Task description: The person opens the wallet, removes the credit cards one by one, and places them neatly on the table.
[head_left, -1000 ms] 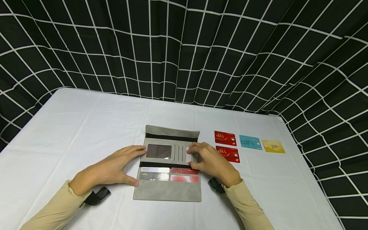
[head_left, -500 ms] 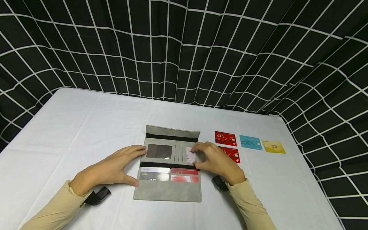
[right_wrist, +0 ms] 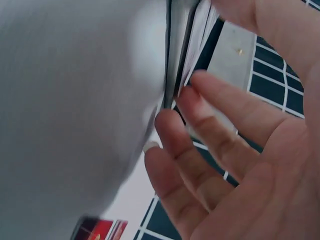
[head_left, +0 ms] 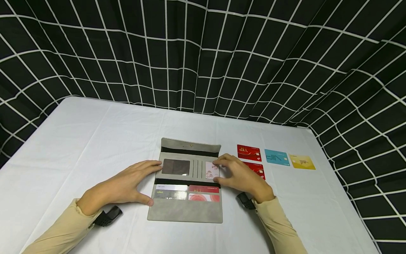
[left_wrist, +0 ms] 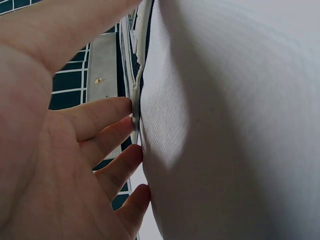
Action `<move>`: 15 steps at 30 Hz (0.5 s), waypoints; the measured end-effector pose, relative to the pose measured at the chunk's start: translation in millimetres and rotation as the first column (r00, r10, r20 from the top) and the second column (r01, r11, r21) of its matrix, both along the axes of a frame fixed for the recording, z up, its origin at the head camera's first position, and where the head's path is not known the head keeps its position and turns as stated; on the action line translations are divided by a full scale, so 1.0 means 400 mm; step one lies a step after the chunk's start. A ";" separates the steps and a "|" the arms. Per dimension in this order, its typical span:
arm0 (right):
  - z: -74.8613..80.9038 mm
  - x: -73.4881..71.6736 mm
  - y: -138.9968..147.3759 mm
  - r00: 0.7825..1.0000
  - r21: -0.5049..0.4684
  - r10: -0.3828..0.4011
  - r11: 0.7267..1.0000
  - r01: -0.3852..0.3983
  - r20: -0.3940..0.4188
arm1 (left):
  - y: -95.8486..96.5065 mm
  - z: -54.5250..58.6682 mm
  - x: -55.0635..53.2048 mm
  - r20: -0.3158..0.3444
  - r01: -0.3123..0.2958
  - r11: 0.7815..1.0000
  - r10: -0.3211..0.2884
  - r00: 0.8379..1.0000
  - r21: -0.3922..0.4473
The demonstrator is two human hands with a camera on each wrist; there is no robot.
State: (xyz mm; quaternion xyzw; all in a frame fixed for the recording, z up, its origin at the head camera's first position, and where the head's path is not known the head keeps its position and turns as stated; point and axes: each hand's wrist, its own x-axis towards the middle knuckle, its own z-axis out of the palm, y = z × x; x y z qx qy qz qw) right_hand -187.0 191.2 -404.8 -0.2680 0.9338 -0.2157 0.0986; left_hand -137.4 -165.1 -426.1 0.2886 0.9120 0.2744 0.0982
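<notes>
A grey wallet [head_left: 185, 211] lies unfolded on the white cloth, its flap up at the far side. My left hand [head_left: 127, 183] holds its fingers spread along the wallet's left edge, thumb near the lower corner; in the left wrist view the fingertips [left_wrist: 127, 106] touch that edge. My right hand [head_left: 238, 174] pinches a pale pink card [head_left: 211, 170] at the right end of the slotted panel, index finger above and thumb below. The card's left part sits in the slot. In the right wrist view the fingertips [right_wrist: 200, 77] are at the wallet's side edge.
Several cards fill the lower pockets, including a grey LOGO card [head_left: 169, 195] and a red one [head_left: 203, 189]. Right of the wallet lie two red VIP cards, the upper one [head_left: 248, 152] in full view, a blue card [head_left: 277, 157] and a yellow card [head_left: 302, 162]. A black gridded curtain [head_left: 196, 53] stands behind.
My right hand has moved a little to the right and the pink card has slid rightward with it, more of its print showing. The left hand has stayed put.
</notes>
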 end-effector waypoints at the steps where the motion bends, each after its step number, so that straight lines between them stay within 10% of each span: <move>1: 0.000 0.002 -0.001 1.000 0.000 -0.008 1.000 0.008 0.010 | 0.000 0.000 0.000 -0.002 0.000 1.000 0.000 1.000 0.001; 15: -0.005 0.007 -0.012 0.996 -0.006 -0.080 0.997 0.080 0.046 | 0.000 0.002 0.000 0.003 -0.002 1.000 0.002 1.000 0.001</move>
